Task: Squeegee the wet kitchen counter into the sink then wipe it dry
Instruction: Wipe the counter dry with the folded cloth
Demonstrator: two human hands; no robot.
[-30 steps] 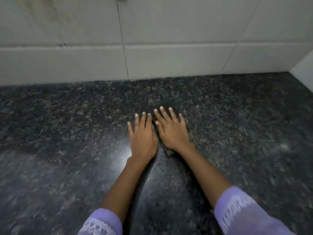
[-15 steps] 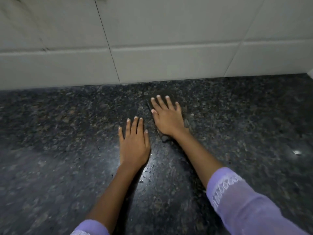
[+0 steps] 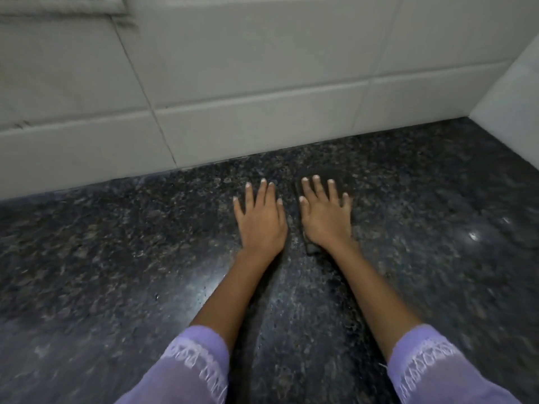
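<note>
My right hand (image 3: 326, 220) lies flat, its fingers (image 3: 318, 189) straight and a little spread, pressing down on a dark flat rectangular pad (image 3: 310, 247); nothing is curled round it. The pad is mostly hidden under my palm: a dark edge shows beyond my fingertips and a corner sticks out beside my wrist. I cannot tell what the pad is made of.

Just left of the pad, my left hand (image 3: 261, 221) rests palm down on the bare stone, fingers straight and close together, holding nothing. The two hands lie side by side with a narrow gap between them.

The pad sits on the dark speckled granite bench (image 3: 116, 258), toward its back edge. The stone closer to me than the pad shines with a wet-looking sheen and a few small droplets. Beyond the pad rises the pale grey tiled wall (image 3: 233, 83); to the pad's right a second pale wall (image 3: 510, 106) closes the corner. Well back from the pad, pale purple sleeves with white lace trim (image 3: 192, 371) cover both forearms.
</note>
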